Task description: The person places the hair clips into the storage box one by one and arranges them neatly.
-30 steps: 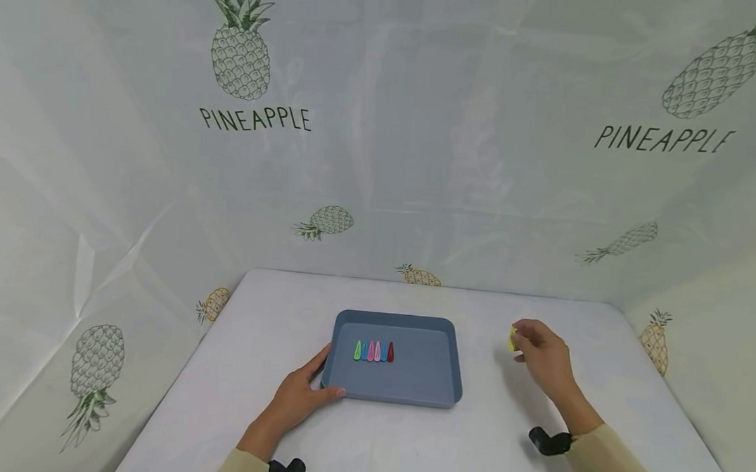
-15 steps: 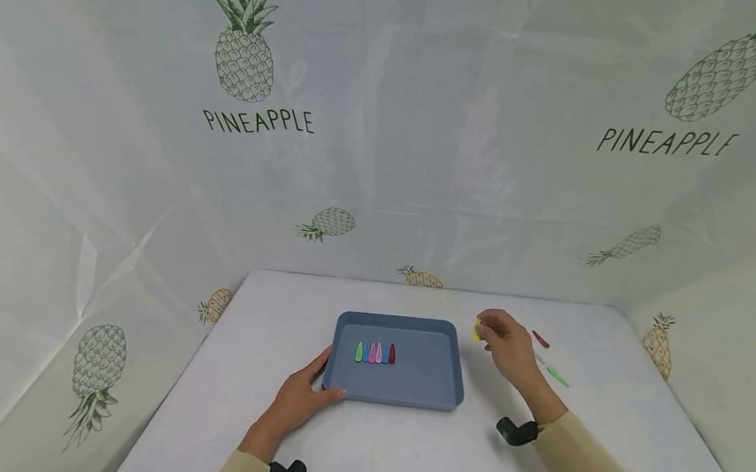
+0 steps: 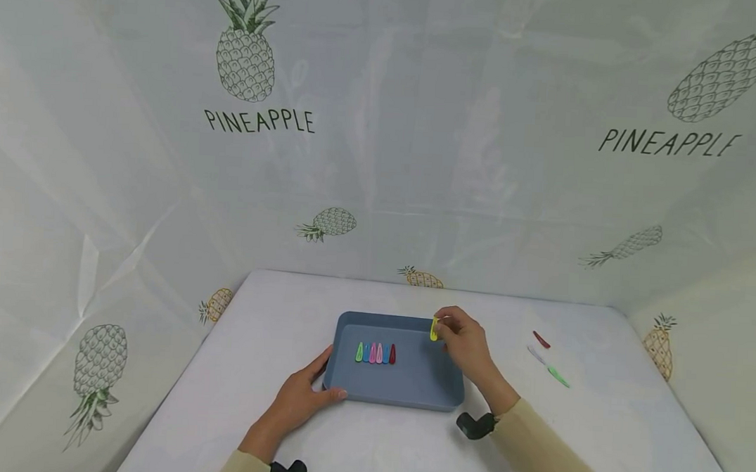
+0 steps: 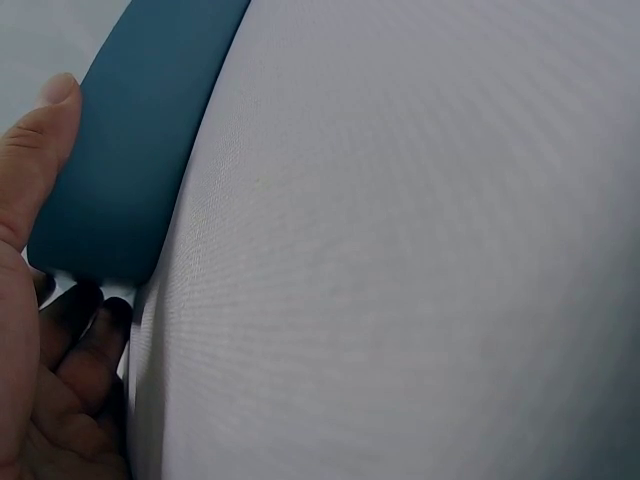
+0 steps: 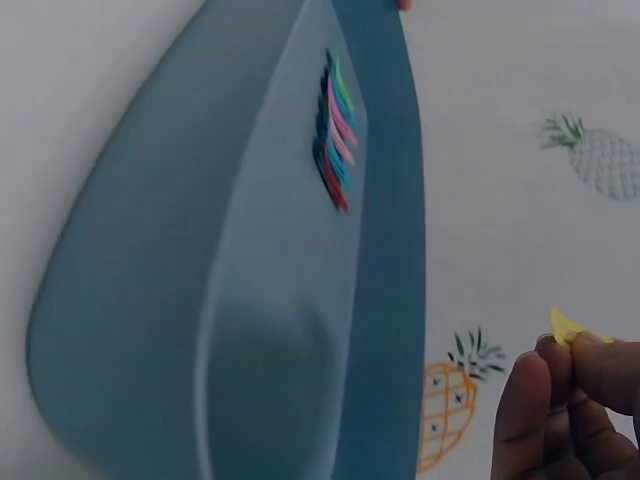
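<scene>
My right hand (image 3: 471,347) pinches a yellow snap hair clip (image 3: 434,329) between thumb and fingertips, held upright over the far right part of a blue-grey tray (image 3: 403,390). In the right wrist view the clip's pointed end (image 5: 563,324) sticks out from the fingertips. Inside the tray, left of its middle, several hair clips (image 3: 376,353) stand in a neat side-by-side row: green, blue, pinks, blue and dark red. My left hand (image 3: 297,399) grips the tray's near left corner, thumb (image 4: 50,130) at the near rim and fingers along the left side.
On the white table (image 3: 368,450), right of the tray, lie a dark red clip (image 3: 541,339), a pale clip (image 3: 536,355) and a green clip (image 3: 558,375). A pineapple-print sheet (image 3: 419,174) rises behind the table and at both sides.
My right hand has carried the yellow clip leftward from the table's right side to over the tray. The loose clips it covered now show. My left hand stays on the tray.
</scene>
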A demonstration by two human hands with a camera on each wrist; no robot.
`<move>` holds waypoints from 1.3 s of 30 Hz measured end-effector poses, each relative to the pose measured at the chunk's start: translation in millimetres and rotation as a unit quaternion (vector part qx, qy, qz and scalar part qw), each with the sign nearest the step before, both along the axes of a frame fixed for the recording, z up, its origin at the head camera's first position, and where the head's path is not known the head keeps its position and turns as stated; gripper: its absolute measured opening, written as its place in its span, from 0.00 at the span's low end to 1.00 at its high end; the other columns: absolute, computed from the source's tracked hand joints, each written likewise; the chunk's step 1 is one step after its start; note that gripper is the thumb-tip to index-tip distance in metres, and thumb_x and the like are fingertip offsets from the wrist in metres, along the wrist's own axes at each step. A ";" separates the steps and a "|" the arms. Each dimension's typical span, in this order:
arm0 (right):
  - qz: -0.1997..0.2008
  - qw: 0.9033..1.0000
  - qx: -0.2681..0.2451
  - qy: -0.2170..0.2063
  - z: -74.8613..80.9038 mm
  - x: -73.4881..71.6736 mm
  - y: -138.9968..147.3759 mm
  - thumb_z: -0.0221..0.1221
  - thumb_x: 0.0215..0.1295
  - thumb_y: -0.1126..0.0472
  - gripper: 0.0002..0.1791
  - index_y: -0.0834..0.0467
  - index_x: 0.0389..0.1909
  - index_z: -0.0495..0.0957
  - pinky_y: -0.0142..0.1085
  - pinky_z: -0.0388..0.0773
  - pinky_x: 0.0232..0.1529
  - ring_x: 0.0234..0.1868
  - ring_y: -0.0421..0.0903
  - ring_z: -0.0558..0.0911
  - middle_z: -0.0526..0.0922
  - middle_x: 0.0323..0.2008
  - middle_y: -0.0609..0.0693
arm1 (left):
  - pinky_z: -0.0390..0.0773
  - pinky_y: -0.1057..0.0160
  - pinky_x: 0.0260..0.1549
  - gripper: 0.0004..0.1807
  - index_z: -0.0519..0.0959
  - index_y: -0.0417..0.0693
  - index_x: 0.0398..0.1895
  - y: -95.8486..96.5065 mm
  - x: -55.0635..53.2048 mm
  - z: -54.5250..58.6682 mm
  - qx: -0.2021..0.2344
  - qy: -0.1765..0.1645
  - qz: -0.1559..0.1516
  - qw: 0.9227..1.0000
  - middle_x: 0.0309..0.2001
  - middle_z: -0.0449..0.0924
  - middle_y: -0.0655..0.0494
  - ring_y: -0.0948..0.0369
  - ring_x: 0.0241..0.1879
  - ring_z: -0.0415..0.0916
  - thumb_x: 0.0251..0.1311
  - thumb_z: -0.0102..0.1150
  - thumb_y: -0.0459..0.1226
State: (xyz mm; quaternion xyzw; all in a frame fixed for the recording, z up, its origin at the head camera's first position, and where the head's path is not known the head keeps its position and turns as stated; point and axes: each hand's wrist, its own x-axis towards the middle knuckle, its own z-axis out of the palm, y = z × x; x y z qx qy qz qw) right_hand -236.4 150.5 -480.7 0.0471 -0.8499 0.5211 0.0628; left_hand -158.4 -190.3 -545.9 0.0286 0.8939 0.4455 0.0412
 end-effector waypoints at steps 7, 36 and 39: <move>0.018 1.000 0.019 -0.014 -14.3 -4.0 -23.9 0.62 0.73 0.67 0.10 0.60 0.52 0.82 0.35 0.83 0.26 0.32 0.57 0.88 0.87 0.34 0.53 | 0.66 0.34 0.73 0.56 0.60 0.61 0.84 -1.0 0.4 -1.5 0.003 0.007 -0.004 1.000 0.80 0.65 0.48 0.41 0.79 0.62 0.54 0.76 0.62; 0.036 0.983 0.176 -0.022 -48.7 -9.1 -60.0 0.67 0.68 0.65 0.04 0.55 0.41 0.84 0.36 0.77 0.31 0.31 0.40 0.80 0.87 0.33 0.48 | 0.67 0.34 0.73 0.57 0.60 0.63 0.84 -1.6 -2.0 -5.8 -0.003 0.009 -0.003 1.000 0.80 0.65 0.48 0.42 0.78 0.63 0.53 0.76 0.64; 0.038 0.981 0.191 -0.024 -50.1 -9.2 -61.1 0.67 0.68 0.65 0.04 0.56 0.41 0.85 0.36 0.77 0.31 0.30 0.41 0.78 0.86 0.32 0.47 | 0.67 0.33 0.73 0.56 0.61 0.63 0.84 -2.0 -1.7 -5.4 -0.002 0.010 -0.002 1.000 0.79 0.65 0.48 0.42 0.78 0.64 0.53 0.76 0.64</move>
